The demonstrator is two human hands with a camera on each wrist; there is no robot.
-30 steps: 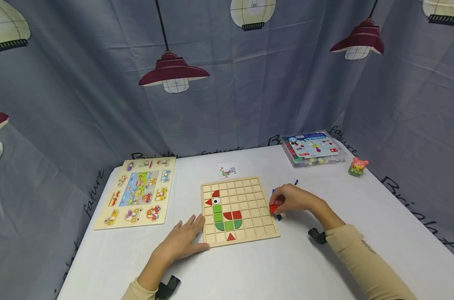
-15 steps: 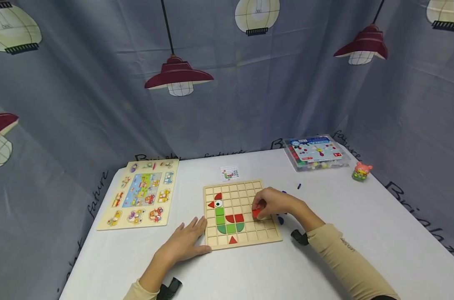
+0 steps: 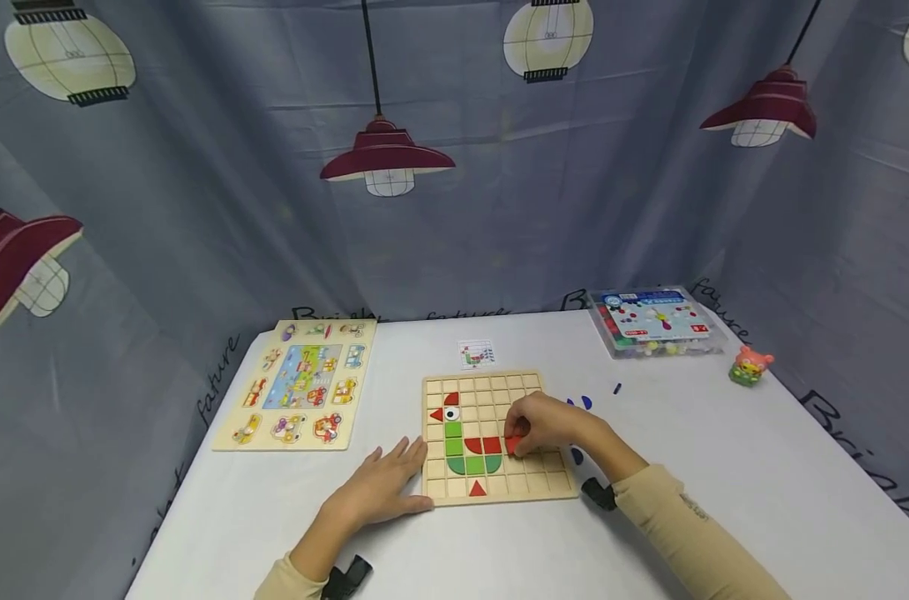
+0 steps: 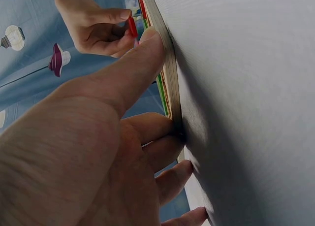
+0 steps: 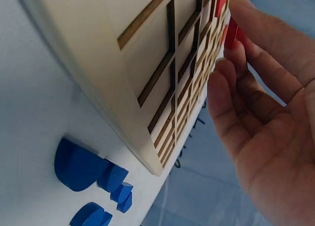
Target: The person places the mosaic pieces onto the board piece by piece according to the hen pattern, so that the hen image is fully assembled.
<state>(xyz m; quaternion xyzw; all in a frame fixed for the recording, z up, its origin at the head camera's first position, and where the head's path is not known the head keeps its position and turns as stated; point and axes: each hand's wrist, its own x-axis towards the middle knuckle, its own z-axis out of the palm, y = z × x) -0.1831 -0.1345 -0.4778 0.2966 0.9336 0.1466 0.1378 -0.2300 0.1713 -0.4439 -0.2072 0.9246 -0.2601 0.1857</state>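
Note:
A wooden grid board (image 3: 529,485) lies on the table with a bird-like pattern of red and green tiles, including a white eye tile (image 3: 452,413). My right hand (image 3: 547,421) pinches a red tile (image 3: 511,447) between thumb and fingers over the board, beside a row of red tiles (image 3: 491,446). In the right wrist view the held red tile (image 5: 231,35) stands edge-on and looks tilted. My left hand (image 3: 382,485) rests at the board's left edge with extended fingers, its thumb (image 4: 147,48) touching the near corner. Fingers partly hide the held tile.
Blue pieces (image 5: 78,164), several with rounded sides, lie right of the board. Behind it is a small picture card (image 3: 476,354). A vehicle puzzle board (image 3: 355,383) lies left. At the back right are a clear plastic box (image 3: 656,323) and a small figurine (image 3: 750,367).
My right hand has carried the red tile leftward from beside the board's right edge to over the grid, near the red row. My left hand stays at the board's edge. The head view has shifted slightly.

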